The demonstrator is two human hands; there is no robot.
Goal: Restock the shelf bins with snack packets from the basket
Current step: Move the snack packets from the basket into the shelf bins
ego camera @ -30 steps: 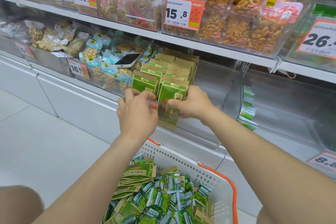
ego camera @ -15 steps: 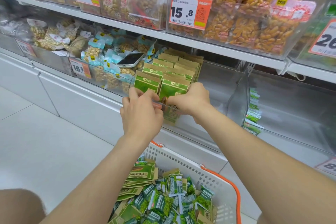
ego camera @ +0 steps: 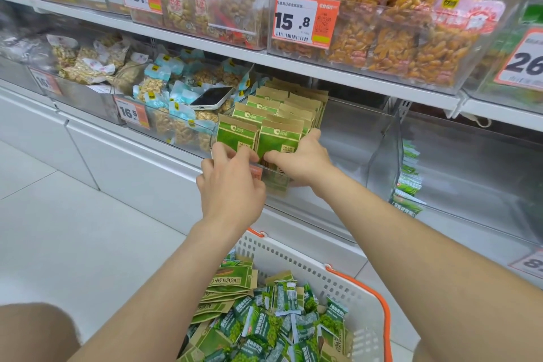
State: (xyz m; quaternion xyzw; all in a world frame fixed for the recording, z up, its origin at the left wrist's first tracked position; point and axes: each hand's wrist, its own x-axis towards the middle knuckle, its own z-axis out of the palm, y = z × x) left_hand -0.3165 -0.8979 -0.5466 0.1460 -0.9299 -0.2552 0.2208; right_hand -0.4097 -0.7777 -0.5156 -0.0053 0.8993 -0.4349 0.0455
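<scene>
Two rows of green and tan snack packets (ego camera: 280,117) stand upright in a clear shelf bin (ego camera: 357,138) on the lower shelf. My left hand (ego camera: 232,182) pinches the bottom of the front left packet (ego camera: 236,134) at the bin's front wall. My right hand (ego camera: 299,160) grips the front right packet (ego camera: 280,138) from the right side. Below, a white basket (ego camera: 296,256) with orange handles holds several green packets (ego camera: 264,320), large flat ones and small ones.
A phone (ego camera: 210,97) lies on packets in the bin to the left. A clear bin to the right (ego camera: 470,167) holds a few green packets (ego camera: 408,185) against its left wall. Price tags hang on the bins. The upper shelf carries bins of orange snack bags (ego camera: 390,35).
Both hands stay at the front of the bin, pressing the front packets upright. The view has shifted slightly closer to the shelf.
</scene>
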